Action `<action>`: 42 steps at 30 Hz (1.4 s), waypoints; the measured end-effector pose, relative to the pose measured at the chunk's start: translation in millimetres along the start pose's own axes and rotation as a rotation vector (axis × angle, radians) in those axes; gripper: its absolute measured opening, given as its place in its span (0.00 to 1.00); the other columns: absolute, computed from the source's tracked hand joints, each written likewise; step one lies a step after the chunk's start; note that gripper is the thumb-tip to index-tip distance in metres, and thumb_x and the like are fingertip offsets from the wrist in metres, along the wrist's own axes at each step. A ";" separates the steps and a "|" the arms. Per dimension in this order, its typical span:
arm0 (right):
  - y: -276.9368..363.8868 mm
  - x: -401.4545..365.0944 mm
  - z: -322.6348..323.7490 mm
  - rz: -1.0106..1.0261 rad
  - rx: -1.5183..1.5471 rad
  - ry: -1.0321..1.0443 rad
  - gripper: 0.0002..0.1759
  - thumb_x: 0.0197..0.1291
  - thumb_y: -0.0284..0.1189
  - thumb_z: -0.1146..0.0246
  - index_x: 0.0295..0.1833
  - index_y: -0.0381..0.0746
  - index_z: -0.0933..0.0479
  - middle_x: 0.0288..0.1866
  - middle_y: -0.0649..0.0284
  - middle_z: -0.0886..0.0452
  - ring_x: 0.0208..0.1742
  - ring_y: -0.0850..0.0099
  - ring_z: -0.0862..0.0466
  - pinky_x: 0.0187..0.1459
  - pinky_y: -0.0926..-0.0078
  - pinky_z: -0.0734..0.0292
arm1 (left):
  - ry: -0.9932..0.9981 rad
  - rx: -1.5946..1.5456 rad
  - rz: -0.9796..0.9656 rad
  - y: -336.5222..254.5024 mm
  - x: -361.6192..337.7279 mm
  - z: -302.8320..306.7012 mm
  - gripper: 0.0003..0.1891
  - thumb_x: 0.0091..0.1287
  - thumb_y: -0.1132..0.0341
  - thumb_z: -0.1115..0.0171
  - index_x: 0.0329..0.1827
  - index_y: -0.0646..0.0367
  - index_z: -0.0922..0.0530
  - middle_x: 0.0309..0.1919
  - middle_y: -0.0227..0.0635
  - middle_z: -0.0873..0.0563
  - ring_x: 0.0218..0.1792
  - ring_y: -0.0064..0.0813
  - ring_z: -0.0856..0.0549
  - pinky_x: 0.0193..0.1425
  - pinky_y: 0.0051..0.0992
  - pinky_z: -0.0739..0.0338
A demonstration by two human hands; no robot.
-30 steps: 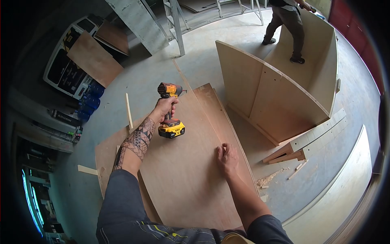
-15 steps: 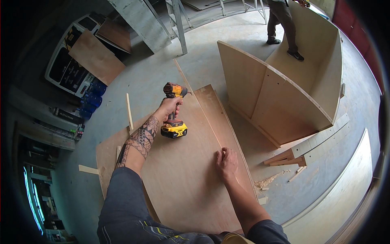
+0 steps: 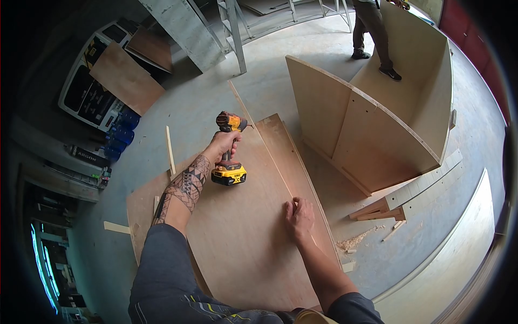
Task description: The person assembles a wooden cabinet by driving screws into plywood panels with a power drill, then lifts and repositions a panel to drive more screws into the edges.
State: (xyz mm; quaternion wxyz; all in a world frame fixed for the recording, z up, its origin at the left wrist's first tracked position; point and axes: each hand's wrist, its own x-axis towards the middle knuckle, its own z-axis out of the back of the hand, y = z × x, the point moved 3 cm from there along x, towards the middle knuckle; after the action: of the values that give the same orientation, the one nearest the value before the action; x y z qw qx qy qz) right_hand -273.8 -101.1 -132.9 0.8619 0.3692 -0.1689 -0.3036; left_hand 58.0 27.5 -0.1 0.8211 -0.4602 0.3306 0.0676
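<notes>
My left hand is wrapped round the handle of a yellow and black cordless drill, with its battery pack toward me. The drill's bit points right, and its tip appears close to a thin wooden strip. This strip runs lengthwise over a large plywood panel and sticks out past its far end. Lower down on the right, my right hand has its fingers curled on the strip, pinching it against the panel. Part of the strip is hidden under that hand.
A large plywood box stands ahead right, with a person standing by its far side, one foot inside. Wood offcuts and shavings lie on the floor. A stepladder is at the back; loose strips lie left.
The view has shifted very slightly. Both hands hold nearly the same places, with the drill at the strip and the right hand on it.
</notes>
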 end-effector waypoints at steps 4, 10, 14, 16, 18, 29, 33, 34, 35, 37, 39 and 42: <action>0.1 -0.6 0.7 -0.012 0.022 -0.002 0.16 0.70 0.40 0.31 0.56 0.41 0.19 0.47 0.55 0.17 0.52 0.55 0.18 0.54 0.57 0.21 | 0.004 0.027 0.006 -4.8 -1.6 1.6 0.09 0.66 0.58 0.33 0.37 0.54 0.19 0.22 0.24 0.22 0.19 0.19 0.24 0.25 0.28 0.22; 2.5 -0.4 4.4 -0.014 -0.004 -0.009 0.16 0.69 0.40 0.30 0.56 0.44 0.16 0.44 0.57 0.18 0.50 0.56 0.18 0.51 0.56 0.20 | -0.007 0.175 0.026 -19.1 -2.1 0.4 0.09 0.66 0.59 0.34 0.37 0.54 0.19 0.24 0.23 0.22 0.20 0.18 0.23 0.26 0.29 0.21; -0.1 -2.5 5.8 -0.003 0.016 -0.032 0.14 0.69 0.40 0.30 0.53 0.45 0.15 0.43 0.58 0.19 0.49 0.56 0.17 0.50 0.56 0.20 | -0.005 0.291 0.038 -31.6 1.6 2.3 0.09 0.67 0.59 0.35 0.36 0.55 0.20 0.24 0.23 0.22 0.20 0.18 0.23 0.26 0.29 0.21; 0.1 -2.2 4.9 0.009 0.016 -0.049 0.13 0.68 0.40 0.30 0.53 0.45 0.15 0.42 0.58 0.18 0.48 0.56 0.18 0.49 0.56 0.20 | -0.014 0.330 0.052 -32.7 0.5 2.0 0.09 0.66 0.60 0.35 0.36 0.55 0.20 0.24 0.24 0.22 0.20 0.19 0.23 0.25 0.29 0.22; 0.7 -0.1 4.7 0.047 0.012 -0.073 0.13 0.68 0.39 0.30 0.52 0.44 0.14 0.41 0.57 0.18 0.48 0.56 0.18 0.49 0.56 0.20 | 0.019 0.453 0.045 -29.8 -2.6 -1.7 0.09 0.66 0.60 0.34 0.36 0.55 0.20 0.24 0.24 0.21 0.20 0.19 0.22 0.23 0.29 0.23; -0.9 3.9 2.1 0.040 -0.027 -0.048 0.13 0.68 0.39 0.30 0.52 0.44 0.15 0.42 0.57 0.17 0.48 0.56 0.18 0.49 0.57 0.21 | -0.027 0.318 -0.002 -11.4 -38.3 6.7 0.11 0.65 0.58 0.33 0.34 0.57 0.20 0.24 0.26 0.20 0.21 0.20 0.21 0.26 0.28 0.21; -3.1 7.4 -1.9 0.048 -0.059 -0.036 0.14 0.68 0.40 0.30 0.52 0.44 0.16 0.44 0.57 0.17 0.49 0.56 0.18 0.50 0.56 0.20 | 0.019 0.352 0.056 18.2 -53.1 16.6 0.11 0.65 0.60 0.32 0.35 0.58 0.19 0.23 0.27 0.20 0.20 0.20 0.20 0.25 0.28 0.22; -7.5 -4.6 -1.6 0.015 -0.082 -0.032 0.14 0.68 0.40 0.30 0.52 0.44 0.16 0.44 0.57 0.17 0.49 0.56 0.18 0.50 0.56 0.20 | 0.057 0.361 0.070 35.6 -58.6 16.1 0.11 0.65 0.60 0.32 0.35 0.58 0.19 0.23 0.27 0.20 0.20 0.20 0.20 0.25 0.28 0.22; -4.8 -0.3 -1.5 0.002 -0.031 -0.049 0.14 0.68 0.40 0.30 0.51 0.44 0.16 0.44 0.57 0.17 0.49 0.56 0.18 0.51 0.56 0.20 | 0.069 0.399 0.045 45.8 -61.5 20.0 0.11 0.65 0.60 0.32 0.36 0.58 0.19 0.22 0.27 0.20 0.20 0.20 0.20 0.25 0.27 0.22; -0.5 3.6 0.1 -0.027 0.009 -0.060 0.14 0.68 0.40 0.30 0.51 0.43 0.17 0.44 0.56 0.16 0.50 0.55 0.17 0.51 0.55 0.21 | 0.074 0.441 0.025 63.9 -72.1 21.1 0.11 0.67 0.59 0.32 0.36 0.58 0.18 0.21 0.26 0.19 0.18 0.19 0.20 0.23 0.26 0.23; 1.0 4.5 3.0 -0.051 0.044 -0.035 0.14 0.68 0.40 0.30 0.50 0.42 0.18 0.44 0.56 0.16 0.50 0.54 0.17 0.53 0.55 0.21 | 0.088 0.466 0.038 77.1 -92.7 12.8 0.11 0.67 0.59 0.31 0.36 0.58 0.18 0.21 0.27 0.18 0.18 0.19 0.20 0.23 0.26 0.22; 3.9 5.4 10.9 -0.041 0.070 -0.015 0.14 0.68 0.39 0.30 0.50 0.41 0.19 0.44 0.54 0.16 0.50 0.54 0.18 0.53 0.55 0.21 | 0.103 0.463 0.026 105.0 -127.1 7.7 0.12 0.68 0.59 0.31 0.36 0.59 0.19 0.22 0.28 0.18 0.18 0.19 0.19 0.23 0.26 0.22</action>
State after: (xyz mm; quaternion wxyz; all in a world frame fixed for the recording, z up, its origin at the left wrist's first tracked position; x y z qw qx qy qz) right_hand -273.8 -108.3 -122.4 0.8406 0.4004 -0.1784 -0.3181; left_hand -80.0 117.8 4.9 0.8858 -0.2583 0.3848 -0.0228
